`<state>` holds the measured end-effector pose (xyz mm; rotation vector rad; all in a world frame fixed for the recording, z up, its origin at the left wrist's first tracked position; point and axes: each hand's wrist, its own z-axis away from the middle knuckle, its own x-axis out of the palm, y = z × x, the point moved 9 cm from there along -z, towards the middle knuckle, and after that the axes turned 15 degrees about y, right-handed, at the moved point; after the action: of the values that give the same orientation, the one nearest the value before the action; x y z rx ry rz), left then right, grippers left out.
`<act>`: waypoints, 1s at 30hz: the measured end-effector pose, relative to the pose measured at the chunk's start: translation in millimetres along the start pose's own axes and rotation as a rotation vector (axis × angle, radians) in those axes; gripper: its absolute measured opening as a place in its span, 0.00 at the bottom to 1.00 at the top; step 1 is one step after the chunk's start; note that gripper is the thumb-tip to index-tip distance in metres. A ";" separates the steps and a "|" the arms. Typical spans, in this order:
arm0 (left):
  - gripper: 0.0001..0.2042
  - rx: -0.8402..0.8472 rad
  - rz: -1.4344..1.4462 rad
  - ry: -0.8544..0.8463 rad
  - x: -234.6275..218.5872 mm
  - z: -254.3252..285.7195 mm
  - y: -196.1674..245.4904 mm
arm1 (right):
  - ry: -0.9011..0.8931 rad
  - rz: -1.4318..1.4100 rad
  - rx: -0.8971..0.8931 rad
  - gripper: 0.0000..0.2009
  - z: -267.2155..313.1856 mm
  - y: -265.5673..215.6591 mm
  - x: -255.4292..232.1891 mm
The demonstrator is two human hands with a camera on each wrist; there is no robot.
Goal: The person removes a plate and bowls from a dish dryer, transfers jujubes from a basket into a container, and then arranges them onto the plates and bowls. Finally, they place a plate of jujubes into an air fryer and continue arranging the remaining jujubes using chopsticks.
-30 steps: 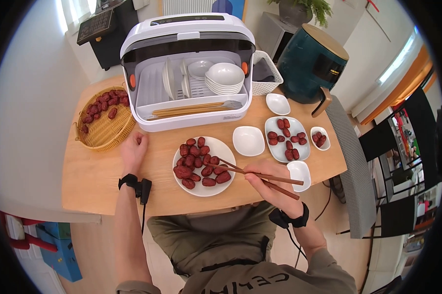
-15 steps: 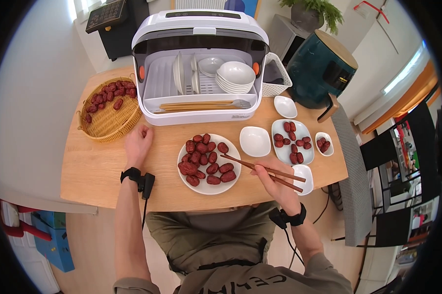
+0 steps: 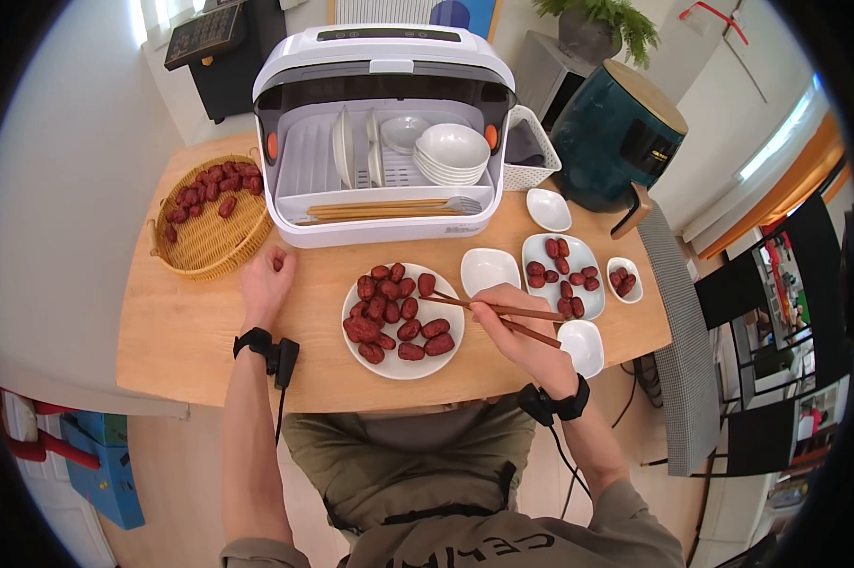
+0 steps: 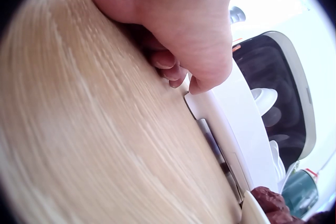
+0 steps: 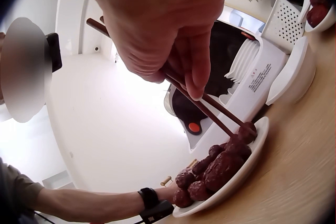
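Note:
My right hand [image 3: 531,346] holds a pair of brown chopsticks [image 3: 526,311] over the right side of a white plate [image 3: 394,371]. Dried red dates are heaped on that plate. The chopstick tips are right at a date [image 3: 427,284] near the upper right rim; in the right wrist view they reach down to the end date [image 5: 248,131]. My left hand [image 3: 267,279] rests on the wooden table between plate and basket, its fingers loosely curled and holding nothing. A pale dish [image 3: 536,302] on the right carries several dates arranged in small groups.
A wicker basket [image 3: 200,265] with dates stands at the left. Behind the plate is a white dish cabinet [image 3: 380,230] with bowls and cutlery. Small white bowls [image 3: 580,348] surround the pale dish, one holding dates [image 3: 624,281]. A green air fryer [image 3: 607,142] stands back right.
My right hand has shifted the chopstick tips from the middle right of the heap toward the upper right rim, where a date now lies. The left hand stays on the table.

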<state>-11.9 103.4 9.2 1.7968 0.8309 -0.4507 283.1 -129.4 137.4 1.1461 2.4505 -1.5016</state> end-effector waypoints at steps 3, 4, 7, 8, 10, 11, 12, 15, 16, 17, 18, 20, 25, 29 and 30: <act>0.16 -0.031 0.037 -0.012 0.4 1.1 1.6 | -0.001 0.019 -0.058 0.03 -1.4 -2.8 0.8; 0.16 -0.063 0.057 -0.026 1.4 1.8 -0.1 | 0.013 0.022 -0.075 0.03 -0.7 -4.1 -0.7; 0.15 -0.023 0.053 0.008 -0.9 1.7 -0.2 | 0.024 0.011 -0.014 0.04 1.8 1.6 -7.6; 0.15 -0.024 0.052 0.008 -1.5 1.6 0.1 | 0.023 0.010 -0.013 0.04 1.7 1.6 -9.2; 0.15 -0.060 0.053 -0.026 0.8 2.8 -0.4 | 0.020 0.007 0.036 0.04 0.7 5.3 -12.7; 0.15 -0.060 0.054 -0.027 2.3 2.9 -1.1 | 0.020 0.009 0.036 0.04 0.2 5.3 -12.6; 0.15 -0.061 0.053 -0.024 3.6 2.4 -3.8 | 0.027 -0.001 0.035 0.04 -0.6 5.2 -11.3; 0.15 -0.053 0.041 -0.015 1.3 2.0 -3.2 | 0.054 -0.034 0.037 0.04 -2.3 4.2 -5.4; 0.16 -0.045 0.030 -0.011 -0.2 2.4 -1.7 | 0.073 -0.054 0.042 0.04 -3.1 4.0 -4.1; 0.16 -0.042 0.029 -0.007 -1.5 1.8 -0.4 | 0.075 -0.057 0.039 0.04 -4.7 3.0 -1.6; 0.16 -0.049 0.030 -0.011 -1.8 2.1 0.4 | 0.076 -0.056 0.033 0.04 -6.2 1.1 0.0; 0.16 -0.057 0.031 -0.016 -2.0 3.2 2.0 | 0.076 -0.053 0.027 0.04 -8.8 -2.5 1.2; 0.17 -0.054 0.029 -0.005 -7.0 4.7 8.1 | 0.009 0.006 -0.043 0.04 -8.6 -16.0 10.0; 0.18 -0.041 0.021 -0.012 -5.2 3.7 5.5 | 0.006 0.044 -0.062 0.03 0.1 -16.6 6.9; 0.19 -0.066 0.065 -0.015 -2.5 4.0 0.6 | 0.019 0.048 -0.070 0.03 3.0 -16.4 3.6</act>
<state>-12.8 98.8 9.7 1.7524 0.7656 -0.3901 269.5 -133.9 146.7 1.2036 2.4477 -1.3875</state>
